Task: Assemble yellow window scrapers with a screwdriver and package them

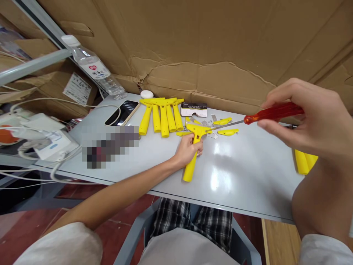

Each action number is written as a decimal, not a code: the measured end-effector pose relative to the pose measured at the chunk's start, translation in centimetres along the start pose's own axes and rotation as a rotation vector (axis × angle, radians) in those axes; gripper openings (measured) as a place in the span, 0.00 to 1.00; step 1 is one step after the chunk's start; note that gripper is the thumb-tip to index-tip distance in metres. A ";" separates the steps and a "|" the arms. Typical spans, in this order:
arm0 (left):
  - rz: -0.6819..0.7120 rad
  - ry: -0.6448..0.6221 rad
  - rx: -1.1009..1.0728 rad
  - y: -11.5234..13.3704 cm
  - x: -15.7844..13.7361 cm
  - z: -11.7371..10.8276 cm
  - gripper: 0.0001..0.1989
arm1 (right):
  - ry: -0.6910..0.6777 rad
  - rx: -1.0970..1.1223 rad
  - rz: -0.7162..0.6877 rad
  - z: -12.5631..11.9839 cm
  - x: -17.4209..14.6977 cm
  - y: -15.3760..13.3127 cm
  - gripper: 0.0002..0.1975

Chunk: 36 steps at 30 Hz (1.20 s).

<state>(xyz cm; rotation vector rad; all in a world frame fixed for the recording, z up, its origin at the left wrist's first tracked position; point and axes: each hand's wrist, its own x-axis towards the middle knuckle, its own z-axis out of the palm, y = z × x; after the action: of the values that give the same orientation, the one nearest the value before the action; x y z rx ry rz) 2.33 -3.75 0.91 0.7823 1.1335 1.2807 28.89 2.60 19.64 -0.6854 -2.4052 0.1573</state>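
My left hand (pixel 188 150) is wrapped round the neck of a yellow scraper (pixel 190 170), whose handle points toward me. In my right hand (pixel 311 117) is a screwdriver (pixel 273 113) with a clear red handle. Its thin shaft slants down to the left, and the tip meets the right end of the scraper's head. Just behind the head lie loose yellow scraper end pieces (pixel 227 132), metal blades (pixel 214 117) and small screws. Several more yellow scrapers (pixel 164 121) rest side by side to the left of them.
A black and white box (pixel 193 109) stands at the back by the cardboard (pixel 234 44). Left are a phone (pixel 122 113), a water bottle (pixel 95 68), a white round object (pixel 146 94) and a power strip with cables (pixel 56 145). More yellow handles (pixel 302 162) lie at the right, partly behind my arm.
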 end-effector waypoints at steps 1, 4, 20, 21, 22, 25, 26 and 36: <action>0.002 -0.001 0.003 0.0 0.0 0.0 0.15 | -0.032 0.025 -0.009 -0.1 -0.1 0.0 0.08; 0.012 -0.004 0.022 -0.1 0.0 -0.1 0.15 | -0.047 -0.011 -0.039 -0.1 -0.2 -0.2 0.06; -0.016 -0.017 0.055 -0.1 -0.1 0.0 0.14 | 0.016 -0.174 0.036 0.7 -0.4 -3.4 0.04; -0.018 -0.019 0.055 0.1 -0.1 0.0 0.13 | 0.028 -0.154 0.034 0.7 -0.6 -3.2 0.05; -0.021 -0.023 0.058 0.3 0.0 0.0 0.13 | 0.046 -0.129 0.030 0.6 -0.8 -2.9 0.05; -0.047 -0.083 0.102 1.3 0.1 -0.3 0.12 | 0.138 -0.066 0.068 0.1 -2.6 -1.4 0.07; -0.062 -0.123 0.130 1.7 0.1 -0.5 0.12 | 0.182 -0.061 0.114 0.0 -3.5 -0.7 0.08; 0.040 -0.218 0.448 3.0 0.2 -2.3 0.10 | 0.501 0.194 0.562 6.5 -9.3 9.8 0.20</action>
<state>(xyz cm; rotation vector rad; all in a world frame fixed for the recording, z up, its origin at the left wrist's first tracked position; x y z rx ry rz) -0.86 -3.38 2.95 1.2497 1.2452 0.9529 35.48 6.61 6.79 -1.1387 -1.6553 0.3921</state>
